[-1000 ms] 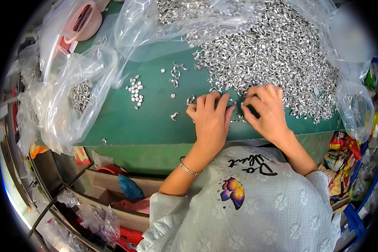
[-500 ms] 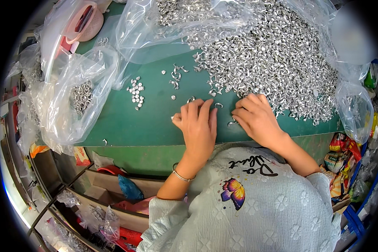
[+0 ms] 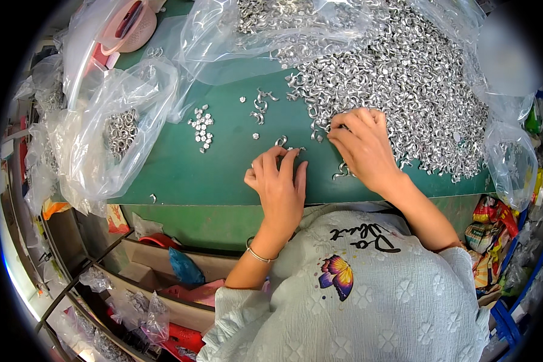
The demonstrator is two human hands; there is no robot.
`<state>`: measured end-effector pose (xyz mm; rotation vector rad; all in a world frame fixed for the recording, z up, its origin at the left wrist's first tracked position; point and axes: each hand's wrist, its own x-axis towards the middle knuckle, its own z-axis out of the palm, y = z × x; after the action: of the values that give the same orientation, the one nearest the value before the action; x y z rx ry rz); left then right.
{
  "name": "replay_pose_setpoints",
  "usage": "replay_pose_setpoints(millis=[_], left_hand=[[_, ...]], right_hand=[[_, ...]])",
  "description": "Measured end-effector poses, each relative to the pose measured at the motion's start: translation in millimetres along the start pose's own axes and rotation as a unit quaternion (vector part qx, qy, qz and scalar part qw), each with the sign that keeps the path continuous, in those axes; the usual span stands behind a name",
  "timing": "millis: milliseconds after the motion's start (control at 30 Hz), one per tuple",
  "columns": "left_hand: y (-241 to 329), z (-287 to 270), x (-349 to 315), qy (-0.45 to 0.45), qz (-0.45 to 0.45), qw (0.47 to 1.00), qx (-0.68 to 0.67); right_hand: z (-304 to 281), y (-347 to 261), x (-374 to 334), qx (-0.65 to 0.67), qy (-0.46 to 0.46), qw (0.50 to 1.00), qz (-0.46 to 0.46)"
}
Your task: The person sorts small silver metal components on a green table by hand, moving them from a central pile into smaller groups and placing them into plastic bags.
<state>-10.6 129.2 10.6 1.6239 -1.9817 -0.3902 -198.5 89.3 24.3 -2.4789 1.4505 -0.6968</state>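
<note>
Over the green tabletop, my left hand point(image 3: 277, 184) has bent fingers, with the thumb standing apart from the index finger. Its fingertips rest beside a small silver curved piece point(image 3: 281, 141) and another silver bit. My right hand point(image 3: 367, 151) is at the near left edge of a large heap of curved silver metal pieces point(image 3: 398, 78), fingers drawn together. Whatever lies between those fingertips is hidden. Below that hand lie a few loose curved pieces point(image 3: 344, 171). To the left are a cluster of small silver flower-shaped pieces point(image 3: 201, 128) and a short chain of curved ones point(image 3: 260, 105).
A clear plastic bag point(image 3: 157, 102) with silver rings lies left. More clear plastic point(image 3: 223, 54) overlaps the heap. At the far left stands a pink basket point(image 3: 140, 35). Beneath the table edge is an open drawer point(image 3: 145, 274); colourful packets point(image 3: 485, 223) sit at right.
My right hand has moved up to the heap's edge. My left hand has shifted slightly down and left. The curved piece formerly between the hands no longer shows there.
</note>
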Motion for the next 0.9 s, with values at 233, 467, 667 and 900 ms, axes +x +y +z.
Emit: replay_pose_setpoints(millis=[233,467,667,900], left_hand=[[3.2,8.6,8.5,0.008,0.008,1.0,-0.001],[8.6,4.5,-9.9,-0.008,0.028,0.999,-0.042],[-4.2,-3.0,-26.8,0.017,-0.03,0.998,-0.049],[-12.0,-8.6,-28.0,0.061,-0.061,0.994,-0.067]], right_hand=[[17.1,-3.7,15.0,-0.086,0.014,0.996,-0.005],[21.1,-15.8,15.7,-0.035,0.016,0.999,-0.03],[14.3,-15.2,15.5,0.038,-0.08,0.995,-0.04],[14.9,-20.0,17.6,0.135,-0.086,0.985,-0.07]])
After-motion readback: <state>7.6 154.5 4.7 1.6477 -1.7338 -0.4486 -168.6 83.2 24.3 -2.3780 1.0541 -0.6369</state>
